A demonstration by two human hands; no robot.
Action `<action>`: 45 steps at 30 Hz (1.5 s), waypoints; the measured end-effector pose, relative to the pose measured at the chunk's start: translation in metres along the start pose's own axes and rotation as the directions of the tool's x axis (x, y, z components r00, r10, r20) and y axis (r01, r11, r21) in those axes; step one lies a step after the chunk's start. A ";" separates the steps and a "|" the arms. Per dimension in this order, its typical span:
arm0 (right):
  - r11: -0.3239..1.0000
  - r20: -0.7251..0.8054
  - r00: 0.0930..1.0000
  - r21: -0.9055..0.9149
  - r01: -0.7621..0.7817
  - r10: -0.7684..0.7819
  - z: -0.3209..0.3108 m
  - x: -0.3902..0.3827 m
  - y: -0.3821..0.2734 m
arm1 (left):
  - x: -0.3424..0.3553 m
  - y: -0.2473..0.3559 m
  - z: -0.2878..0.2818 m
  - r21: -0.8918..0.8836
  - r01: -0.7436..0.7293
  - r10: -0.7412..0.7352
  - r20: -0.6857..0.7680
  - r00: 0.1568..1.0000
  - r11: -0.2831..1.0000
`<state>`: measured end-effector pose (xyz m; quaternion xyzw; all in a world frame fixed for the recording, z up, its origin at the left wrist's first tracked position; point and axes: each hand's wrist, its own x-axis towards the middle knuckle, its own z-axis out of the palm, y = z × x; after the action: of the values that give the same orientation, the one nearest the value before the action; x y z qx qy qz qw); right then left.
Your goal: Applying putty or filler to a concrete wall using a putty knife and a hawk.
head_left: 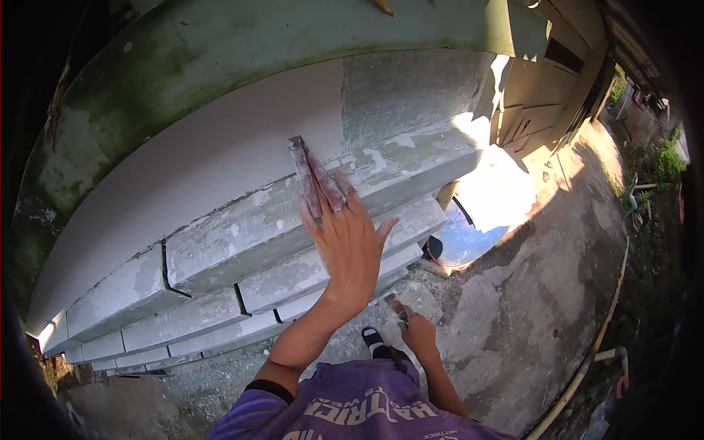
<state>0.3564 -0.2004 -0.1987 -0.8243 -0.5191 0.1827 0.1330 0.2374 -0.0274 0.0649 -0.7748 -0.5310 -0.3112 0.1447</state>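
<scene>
My left hand [343,238] reaches up to the stepped grey-white moulding [242,224], its thumb out to the right. In its fingers is a folded, reddish sheet dusted with white that looks like sandpaper [308,172]; its tip lies over the edge where the moulding meets the smooth white panel [242,125]. Lower down, beside my body, my right hand [419,336] is closed round the handle of a small scraper [398,306]. The scraper's blade points up and to the left, apart from the moulding.
A green, stained curved band [242,37] runs above the panel. Below the moulding's right end stands a bluish, sunlit container [469,238]. Rough concrete ground [513,323] spreads to the right, edged by a long pale pipe [598,341] and plants [671,158].
</scene>
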 end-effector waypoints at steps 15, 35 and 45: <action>0.983 -0.064 0.983 0.074 -0.169 0.174 -0.004 -0.015 0.043 | 0.056 0.128 0.063 0.091 -0.229 0.230 0.000 0.973 0.969; 0.989 -0.033 0.991 0.075 -0.130 0.133 -0.014 -0.002 0.038 | -0.058 0.096 0.110 -0.581 -0.591 0.508 -0.322 0.799 0.560; 0.993 -0.013 1.000 0.114 -0.005 0.006 -0.002 0.002 0.019 | -0.175 -0.045 0.115 -0.564 -0.317 0.414 0.048 0.909 0.762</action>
<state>0.3732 -0.2067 -0.2051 -0.8180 -0.5047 0.2068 0.1827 0.1916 -0.0739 -0.1392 -0.8956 -0.2690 -0.3476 -0.0690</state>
